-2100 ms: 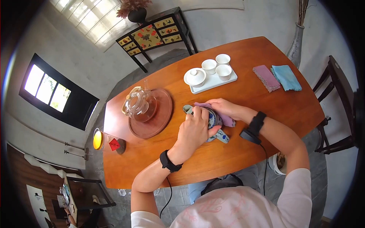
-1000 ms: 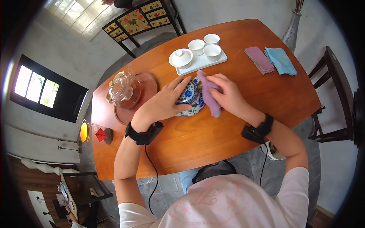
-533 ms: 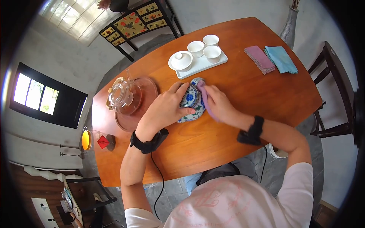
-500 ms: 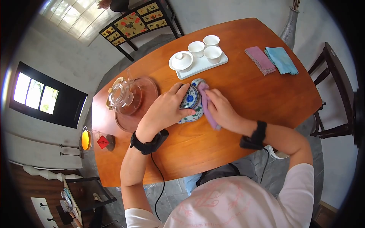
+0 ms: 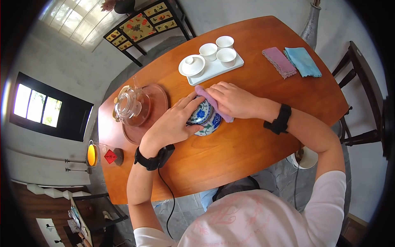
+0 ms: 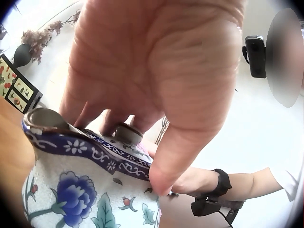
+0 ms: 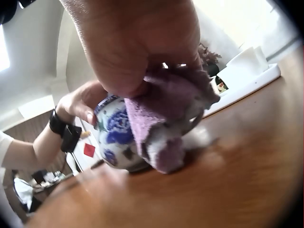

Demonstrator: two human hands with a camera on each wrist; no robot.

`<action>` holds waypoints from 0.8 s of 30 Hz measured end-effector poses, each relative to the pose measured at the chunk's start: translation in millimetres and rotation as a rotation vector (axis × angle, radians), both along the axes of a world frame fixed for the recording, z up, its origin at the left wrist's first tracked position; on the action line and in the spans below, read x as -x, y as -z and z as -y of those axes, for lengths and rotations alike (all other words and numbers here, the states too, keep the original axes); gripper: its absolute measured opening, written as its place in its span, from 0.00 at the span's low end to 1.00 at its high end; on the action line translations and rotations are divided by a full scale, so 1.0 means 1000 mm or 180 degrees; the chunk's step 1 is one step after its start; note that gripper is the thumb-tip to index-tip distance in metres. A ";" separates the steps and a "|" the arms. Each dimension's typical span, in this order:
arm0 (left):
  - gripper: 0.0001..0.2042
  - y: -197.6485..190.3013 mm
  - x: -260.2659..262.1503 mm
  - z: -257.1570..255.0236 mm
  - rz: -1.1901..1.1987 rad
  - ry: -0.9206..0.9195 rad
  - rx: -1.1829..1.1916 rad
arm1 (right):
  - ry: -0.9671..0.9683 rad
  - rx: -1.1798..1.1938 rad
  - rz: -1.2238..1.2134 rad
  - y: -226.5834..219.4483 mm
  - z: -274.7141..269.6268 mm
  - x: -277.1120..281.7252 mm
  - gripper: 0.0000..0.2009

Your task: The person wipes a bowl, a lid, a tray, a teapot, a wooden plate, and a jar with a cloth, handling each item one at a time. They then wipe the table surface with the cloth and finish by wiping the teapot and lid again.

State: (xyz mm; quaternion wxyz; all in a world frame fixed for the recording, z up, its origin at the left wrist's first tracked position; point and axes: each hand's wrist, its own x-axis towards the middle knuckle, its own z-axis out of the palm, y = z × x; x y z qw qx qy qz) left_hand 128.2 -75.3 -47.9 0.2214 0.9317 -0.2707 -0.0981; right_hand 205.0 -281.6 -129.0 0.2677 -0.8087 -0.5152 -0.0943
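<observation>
A white teapot point(image 5: 209, 126) with blue flowers stands on the table between both hands. My left hand point(image 5: 170, 123) holds it from the left, fingers over the top and thumb at the rim. In the left wrist view, the thumb point(image 6: 164, 173) lies against the patterned band, and the lid knob point(image 6: 128, 134) shows beneath the fingers. My right hand point(image 5: 236, 101) grips a bunched purple cloth point(image 5: 210, 99) against the pot's other side. Seen from the right wrist, the cloth point(image 7: 161, 114) hangs down the pot's side near the tabletop and hides part of it.
Beyond the pot, a white tray point(image 5: 224, 73) bears a lidded bowl point(image 5: 192, 66) and several cups. To the left, a glass teapot point(image 5: 131, 108) stands on a round brown tray point(image 5: 158, 99). Folded pink point(image 5: 279, 61) and blue cloths point(image 5: 303, 61) lie at the right.
The teapot has turned since the earliest frame, when its handle pointed towards me. My right hand and the cloth have shifted away from me along its side; the left hand still holds the top.
</observation>
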 end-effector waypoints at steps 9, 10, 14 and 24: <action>0.36 0.009 -0.006 0.000 0.0298 0.0113 -0.0141 | 0.0062 -0.0398 -0.1281 0.021 0.016 -0.004 0.15; 0.36 0.012 -0.007 0.001 0.0419 0.0124 -0.0238 | 0.0095 -0.0358 -0.1158 0.020 0.019 0.003 0.15; 0.39 0.019 -0.007 0.004 0.0901 0.0014 -0.0276 | 0.0709 -0.0035 0.0755 0.019 0.017 0.045 0.17; 0.38 0.022 -0.004 0.005 0.1147 -0.0203 -0.0340 | 0.0444 -0.0320 -0.0360 0.008 0.000 0.035 0.18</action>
